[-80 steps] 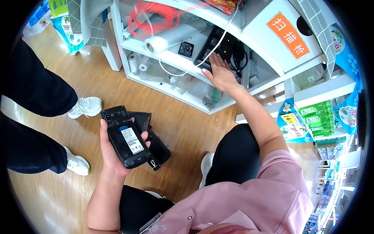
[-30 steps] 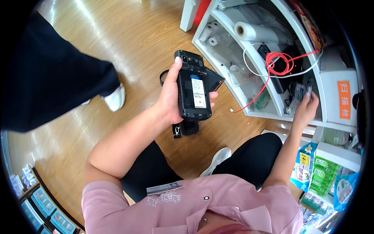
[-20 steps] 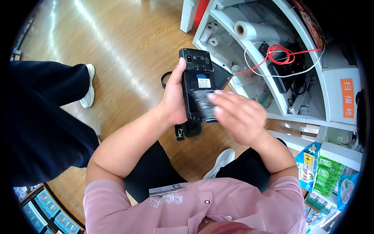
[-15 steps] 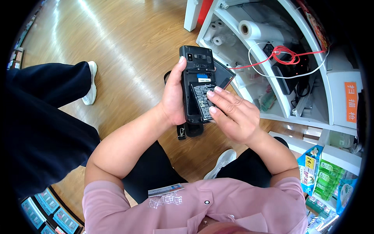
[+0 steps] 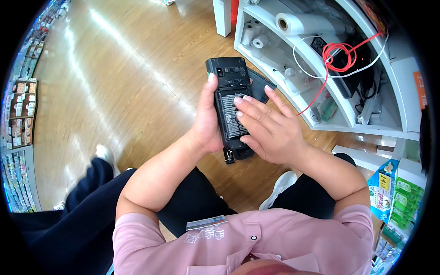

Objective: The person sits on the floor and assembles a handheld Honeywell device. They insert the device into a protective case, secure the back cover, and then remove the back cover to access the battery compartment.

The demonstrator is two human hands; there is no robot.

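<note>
A black handheld terminal (image 5: 228, 71), back side up with its cover off, is gripped along its left edge by my left hand (image 5: 206, 117). The thumb lies by its upper left, and the other fingers are mostly hidden underneath. A black battery with a printed label (image 5: 228, 121) lies flat in the open bay. My right hand (image 5: 272, 128) rests stretched fingertips on the battery, fingers spread. Behind the terminal's right side sticks out a dark flat panel (image 5: 260, 86); what supports it is hidden. A black strap with a metal clip (image 5: 229, 156) hangs below.
At right stands a white curved shelf unit (image 5: 293, 55) with clear film rolls (image 5: 311, 23), a coiled red cable (image 5: 339, 57) and a white cable. Green packs (image 5: 403, 197) sit lower right. Another person's dark-trousered legs (image 5: 87, 192) are at left, near stocked shelves (image 5: 20, 114).
The battery, tilted and partly out of the bay before, now lies flat in it under my right fingertips. The other person's leg has shifted lower in view. The red cable hangs differently.
</note>
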